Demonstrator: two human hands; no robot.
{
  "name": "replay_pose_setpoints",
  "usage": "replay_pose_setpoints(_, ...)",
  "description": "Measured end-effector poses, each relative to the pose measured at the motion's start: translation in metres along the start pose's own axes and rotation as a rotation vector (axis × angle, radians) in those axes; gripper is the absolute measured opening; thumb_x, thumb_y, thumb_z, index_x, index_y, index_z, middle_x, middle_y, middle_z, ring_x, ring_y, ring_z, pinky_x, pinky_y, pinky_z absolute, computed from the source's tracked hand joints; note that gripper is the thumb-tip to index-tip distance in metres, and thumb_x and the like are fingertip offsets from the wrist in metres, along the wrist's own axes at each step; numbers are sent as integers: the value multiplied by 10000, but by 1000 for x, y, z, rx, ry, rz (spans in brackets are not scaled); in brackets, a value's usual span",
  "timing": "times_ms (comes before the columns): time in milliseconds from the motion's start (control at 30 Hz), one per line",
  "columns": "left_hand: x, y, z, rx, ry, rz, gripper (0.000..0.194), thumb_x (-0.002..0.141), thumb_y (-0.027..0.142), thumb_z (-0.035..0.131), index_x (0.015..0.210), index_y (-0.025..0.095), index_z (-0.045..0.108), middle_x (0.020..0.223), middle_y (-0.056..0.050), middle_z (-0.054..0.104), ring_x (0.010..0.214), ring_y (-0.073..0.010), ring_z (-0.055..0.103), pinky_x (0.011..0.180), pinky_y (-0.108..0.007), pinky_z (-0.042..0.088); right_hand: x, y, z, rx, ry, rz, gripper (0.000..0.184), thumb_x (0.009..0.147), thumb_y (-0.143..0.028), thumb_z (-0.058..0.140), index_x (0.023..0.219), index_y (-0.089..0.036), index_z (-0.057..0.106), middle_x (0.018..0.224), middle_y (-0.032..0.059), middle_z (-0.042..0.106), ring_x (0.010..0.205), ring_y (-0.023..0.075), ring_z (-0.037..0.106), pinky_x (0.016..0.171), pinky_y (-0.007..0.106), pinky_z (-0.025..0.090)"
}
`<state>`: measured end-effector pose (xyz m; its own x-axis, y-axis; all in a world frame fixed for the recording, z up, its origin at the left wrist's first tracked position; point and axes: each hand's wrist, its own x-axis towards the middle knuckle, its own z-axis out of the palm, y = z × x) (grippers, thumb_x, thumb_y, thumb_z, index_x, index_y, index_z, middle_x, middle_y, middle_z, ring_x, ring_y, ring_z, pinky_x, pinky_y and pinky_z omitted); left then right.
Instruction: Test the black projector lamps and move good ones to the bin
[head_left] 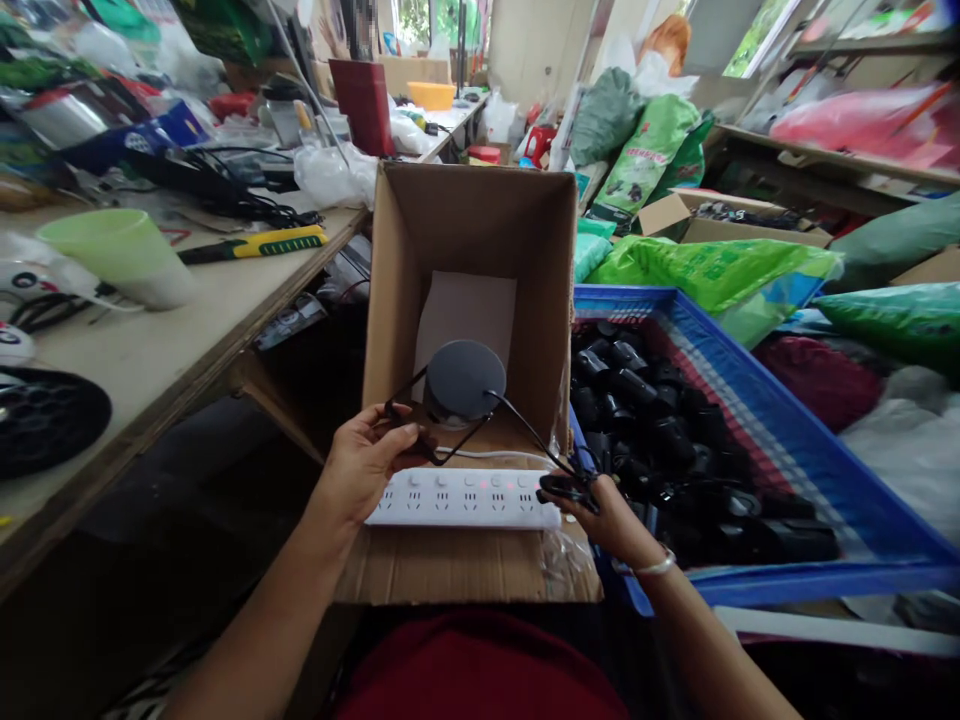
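Note:
A round dark grey device (pixel 463 380) hangs over the open cardboard box (pixel 480 215), held by its thin black cable (pixel 525 425). My left hand (pixel 367 460) is closed on the cable's left part, just beside the device. My right hand (pixel 607 515) pinches the black plug (pixel 566 488) at the cable's other end, close to the right end of a white power strip (pixel 465 497). The strip lies across the box's near flap and shows small red lights.
A blue plastic crate (pixel 825 470) full of several black devices stands to the right. A wooden workbench (pixel 172 340) on the left holds a green cup (pixel 124 255), a yellow-handled tool (pixel 262 243) and cables. Green bags (pixel 705 270) and boxes crowd the back.

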<state>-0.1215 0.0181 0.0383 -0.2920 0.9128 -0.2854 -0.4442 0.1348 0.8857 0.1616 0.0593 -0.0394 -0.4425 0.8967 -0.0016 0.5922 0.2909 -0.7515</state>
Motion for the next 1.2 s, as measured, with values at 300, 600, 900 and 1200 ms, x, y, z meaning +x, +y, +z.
replay_pose_setpoints(300, 7, -26, -16, -58, -42, -32, 392, 572, 194, 765, 867, 145, 512, 665, -4, 678, 638, -213, 683, 589, -349, 557, 13, 5, 26, -34, 60, -62, 125, 804, -269, 545, 809, -199, 649, 770, 72, 662, 734, 213, 615, 698, 356, 501)
replay_pose_setpoints(600, 21, -49, -10, -251, -99, -11, 405, 574, 146, 800, 907, 178, 571, 785, 28, 656, 699, -146, 643, 631, -307, 555, -4, 7, 54, -119, 149, -146, 221, 871, -320, 458, 788, -201, 625, 744, 69, 626, 687, 218, 613, 640, 340, 501)
replay_pose_setpoints(900, 27, -59, -2, -296, -172, 108, 355, 593, 188, 816, 905, 238, 654, 826, 33, 651, 720, -96, 609, 663, -205, 517, -4, 14, 58, -175, 202, -143, 230, 874, -331, 460, 750, -236, 629, 709, 32, 642, 618, 190, 635, 560, 282, 522)
replay_pose_setpoints(1200, 27, -60, -3, -268, -178, 124, 351, 595, 176, 814, 907, 243, 667, 822, 20, 661, 722, -103, 616, 645, -189, 512, -2, 25, 60, -109, 155, -130, 210, 853, -336, 512, 763, -207, 652, 758, 44, 665, 678, 180, 654, 614, 242, 520)
